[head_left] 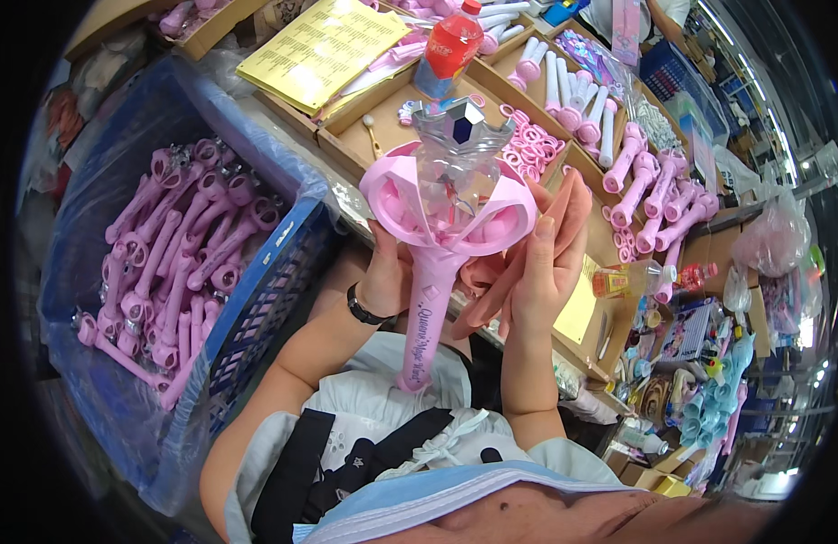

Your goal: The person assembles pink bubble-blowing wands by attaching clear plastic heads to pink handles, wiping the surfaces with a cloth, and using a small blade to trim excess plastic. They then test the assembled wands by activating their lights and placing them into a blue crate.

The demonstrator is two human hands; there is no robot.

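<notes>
In front of me a pink toy wand [425, 317] stands upright. Its head has looped pink petals around a clear crown piece [462, 145] set with a dark gem. My left hand [384, 276], with a dark band at its wrist, is closed on the wand from behind, just under the head. The handle partly hides its fingers. A salmon-coloured cloth [564, 213] hangs in folds at the right side of the wand head. My right hand [547, 276] grips this cloth, thumb upward, close to the petals.
On the left, a blue plastic-lined crate [283, 263] holds many pink wand handles [179, 263]. Beyond my hands, cardboard trays [382, 113] hold pink rings [530, 145], white-and-pink sticks [573, 100] and wand parts [650, 181]. A red-labelled bottle [448, 54] and yellow sheets [324, 53] are there too.
</notes>
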